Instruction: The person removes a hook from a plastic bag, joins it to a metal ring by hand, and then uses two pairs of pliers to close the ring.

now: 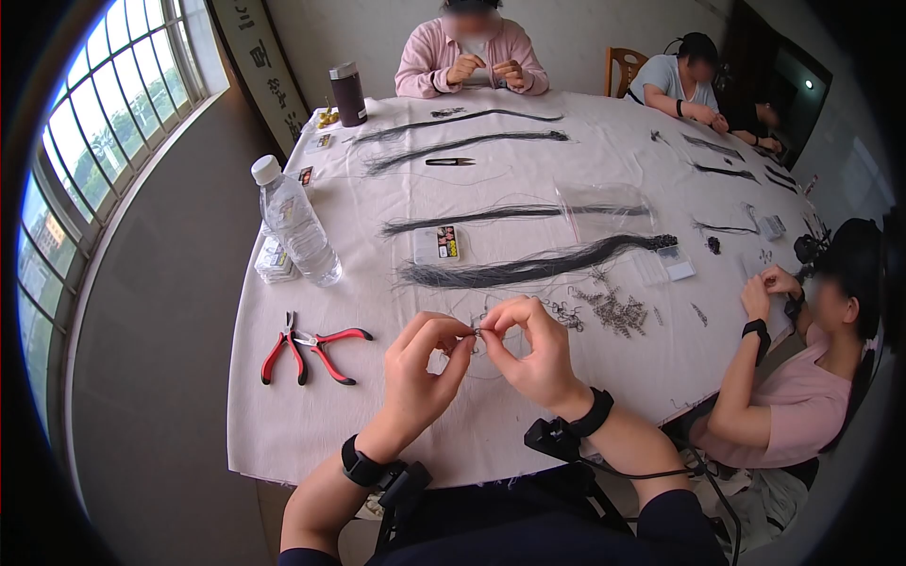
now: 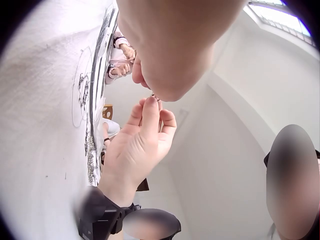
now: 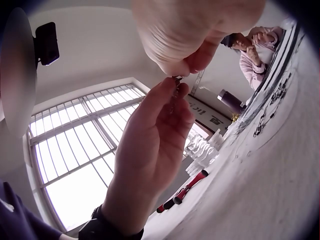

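Thumb and fingertips of my left hand (image 1: 422, 368) pinch a small dark metal piece (image 3: 177, 82) above the near part of the table. Across from it, the fingertips of my right hand (image 1: 536, 357) pinch the same spot, so the two hands meet tip to tip. A short twisted length of the piece hangs into the left palm in the right wrist view. Fingers hide most of it, and I cannot tell its exact kind. Below and behind the hands lie small dark wire pieces (image 1: 569, 315) and a pile of small metal pieces (image 1: 618, 313).
Two red-handled pliers (image 1: 270, 364) (image 1: 338, 337) lie left of my hands. Beyond are a water bottle (image 1: 300, 226), a thick bundle of black strands (image 1: 510, 269), a clear box (image 1: 436, 245), a plastic bag (image 1: 604, 212) and thread snips (image 1: 450, 161). Other people sit around the table.
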Motion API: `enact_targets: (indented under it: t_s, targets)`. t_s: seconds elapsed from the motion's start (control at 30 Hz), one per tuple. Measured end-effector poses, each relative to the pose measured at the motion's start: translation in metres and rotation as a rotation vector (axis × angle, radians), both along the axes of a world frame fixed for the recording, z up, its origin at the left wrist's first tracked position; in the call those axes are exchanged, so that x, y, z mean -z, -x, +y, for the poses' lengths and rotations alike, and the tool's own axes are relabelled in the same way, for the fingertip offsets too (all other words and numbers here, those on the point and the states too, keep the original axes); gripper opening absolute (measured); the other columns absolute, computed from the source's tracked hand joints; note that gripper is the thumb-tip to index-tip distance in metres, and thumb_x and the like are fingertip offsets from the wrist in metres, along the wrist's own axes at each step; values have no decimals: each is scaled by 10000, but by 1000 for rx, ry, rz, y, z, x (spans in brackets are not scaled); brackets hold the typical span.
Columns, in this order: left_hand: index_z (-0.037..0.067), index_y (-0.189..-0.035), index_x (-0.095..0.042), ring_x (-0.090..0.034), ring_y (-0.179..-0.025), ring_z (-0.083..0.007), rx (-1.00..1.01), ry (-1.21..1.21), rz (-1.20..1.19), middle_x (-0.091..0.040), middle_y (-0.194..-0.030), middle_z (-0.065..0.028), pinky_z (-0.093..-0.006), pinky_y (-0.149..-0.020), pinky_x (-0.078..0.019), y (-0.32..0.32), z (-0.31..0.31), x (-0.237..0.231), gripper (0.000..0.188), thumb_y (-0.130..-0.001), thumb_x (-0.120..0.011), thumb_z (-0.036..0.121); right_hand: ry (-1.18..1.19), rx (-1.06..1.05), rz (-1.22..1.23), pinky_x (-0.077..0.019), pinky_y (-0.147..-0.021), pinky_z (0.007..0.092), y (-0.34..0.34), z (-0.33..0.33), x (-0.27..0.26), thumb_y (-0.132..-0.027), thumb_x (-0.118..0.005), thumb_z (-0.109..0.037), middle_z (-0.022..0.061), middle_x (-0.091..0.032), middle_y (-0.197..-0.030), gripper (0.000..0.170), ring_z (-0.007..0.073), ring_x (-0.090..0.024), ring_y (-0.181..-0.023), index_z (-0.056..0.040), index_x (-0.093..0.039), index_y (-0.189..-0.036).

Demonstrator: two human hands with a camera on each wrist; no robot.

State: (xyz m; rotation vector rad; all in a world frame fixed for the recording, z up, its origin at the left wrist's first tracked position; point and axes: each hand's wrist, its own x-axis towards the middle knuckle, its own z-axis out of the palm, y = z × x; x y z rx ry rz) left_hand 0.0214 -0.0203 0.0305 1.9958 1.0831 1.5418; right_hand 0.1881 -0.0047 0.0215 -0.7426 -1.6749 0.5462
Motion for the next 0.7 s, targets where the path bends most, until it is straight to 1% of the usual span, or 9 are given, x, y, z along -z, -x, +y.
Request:
enact_targets:
  t_s: [0.2, 0.4, 0.47, 0.5, 0.57, 0.6, 0.67, 0.7]
  targets:
    - [2, -911, -655, -624, -693, -153, -4, -1, 26, -636, -870, -86, -264, -631, -509, 1, 1, 1, 143, -793, -710, -57, -34, 30, -34, -533, -701, 275, 1, -1, -3, -799, -689, 86, 76, -659, -891, 224, 170, -656, -760, -36, -537, -910]
    - [-2, -889, -652, -615, -706, -161, 7, -40, 69, -634, -861, -86, -272, -635, -500, -2, -1, 2, 154, -767, -709, -76, 24, 10, -11, -533, -685, 261, 1, -1, 1, -800, -687, 82, 82, -659, -899, 226, 155, -653, -751, -23, -533, -927]
    - [-1, -885, -652, -615, -700, -162, 15, -69, 94, -632, -861, -86, -272, -629, -500, -3, -2, 2, 155, -763, -708, -79, 206, -49, 46, -531, -701, 259, 0, -2, 2, -835, -672, 59, 62, -640, -877, 205, 128, -638, -759, -20, -522, -949]
    - [-1, -885, -651, -616, -697, -165, 13, -51, 76, -632, -860, -86, -273, -625, -500, -3, -1, 3, 155, -764, -707, -79, 205, -49, 46, -531, -701, 259, -1, 0, 5, -835, -672, 59, 62, -640, -877, 205, 128, -638, -759, -20, -522, -949]
    - [0, -884, -650, -616, -693, -167, 10, -33, 58, -632, -860, -86, -273, -621, -500, -3, -1, 4, 154, -764, -706, -80, 427, -171, 159, -525, -710, 256, -3, 4, 11, -883, -643, 22, 31, -601, -841, 174, 99, -613, -767, -30, -510, -982]
    - [0, -886, -649, -617, -696, -169, 3, -17, 52, -632, -859, -87, -273, -625, -499, -3, 0, 4, 151, -769, -705, -78, 426, -171, 159, -525, -710, 256, -4, 4, 9, -883, -643, 22, 31, -601, -841, 174, 99, -613, -767, -30, -510, -982]
    - [-1, -889, -648, -617, -699, -170, -3, -1, 46, -632, -858, -87, -274, -628, -499, -2, 0, 4, 149, -773, -704, -76, 720, -348, 319, -499, -689, 238, -6, 4, 3, -922, -619, -38, 7, -564, -817, 143, 74, -573, -758, -38, -499, -1000]
    - [-3, -891, -645, -617, -703, -171, -4, 11, 36, -631, -857, -89, -271, -634, -498, -2, 0, 4, 144, -780, -699, -76, 719, -349, 319, -499, -689, 238, -7, 4, 2, -922, -619, -38, 7, -564, -817, 143, 74, -573, -758, -38, -499, -1000]
